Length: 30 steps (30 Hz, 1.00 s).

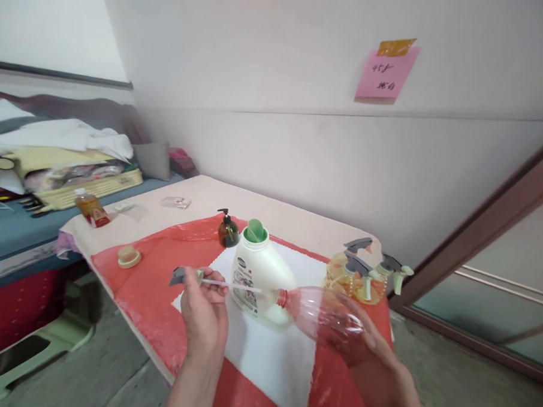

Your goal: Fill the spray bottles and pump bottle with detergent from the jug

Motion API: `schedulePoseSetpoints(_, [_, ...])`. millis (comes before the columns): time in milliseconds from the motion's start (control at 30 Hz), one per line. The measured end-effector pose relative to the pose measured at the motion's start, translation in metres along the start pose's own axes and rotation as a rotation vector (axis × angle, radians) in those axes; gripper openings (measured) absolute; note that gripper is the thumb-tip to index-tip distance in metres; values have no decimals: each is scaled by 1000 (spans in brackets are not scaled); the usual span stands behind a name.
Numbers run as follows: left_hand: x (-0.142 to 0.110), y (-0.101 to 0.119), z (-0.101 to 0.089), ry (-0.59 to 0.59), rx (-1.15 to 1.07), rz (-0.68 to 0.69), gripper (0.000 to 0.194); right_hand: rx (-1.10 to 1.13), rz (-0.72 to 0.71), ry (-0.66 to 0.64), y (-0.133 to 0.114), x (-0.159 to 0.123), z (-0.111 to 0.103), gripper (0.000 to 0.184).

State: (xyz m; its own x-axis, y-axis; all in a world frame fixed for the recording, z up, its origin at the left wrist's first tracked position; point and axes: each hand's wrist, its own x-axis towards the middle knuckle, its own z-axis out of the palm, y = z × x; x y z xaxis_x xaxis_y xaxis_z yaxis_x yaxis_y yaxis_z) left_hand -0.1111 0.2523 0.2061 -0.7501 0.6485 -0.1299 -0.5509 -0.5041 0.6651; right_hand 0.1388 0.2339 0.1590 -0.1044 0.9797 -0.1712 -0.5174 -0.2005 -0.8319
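My left hand (204,311) is closed on a spray-trigger head (184,276) with a thin white dip tube (236,286). The tube's far end reaches the red-ringed neck of a clear plastic bottle (323,311), which lies sideways in my right hand (364,345). Both hands hover over a white cloth (264,359) on a red plastic sheet (155,294). Just behind the tube stands a white detergent jug (256,269) with a green funnel (256,230) in its mouth.
A small dark pump bottle (228,228) stands behind the jug. Several yellowish spray bottles (362,279) cluster at the table's right end. A round cap (129,256) and an amber bottle (91,209) sit at left. A bed with piled linen (62,140) lies beyond.
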Motion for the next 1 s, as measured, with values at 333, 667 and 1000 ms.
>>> schedulePoseSetpoints(333, [-51, -16, 5, -170, 113, -129, 40, 12, 11, -128, 12, -12, 13, 73])
schedulePoseSetpoints(667, [-97, -26, 5, -338, 168, -247, 37, 121, -71, -208, 7, -32, 20, 81])
schedulePoseSetpoints(1000, [-92, -26, 3, -381, 207, -246, 34, 99, -117, -180, 7, -35, 22, 83])
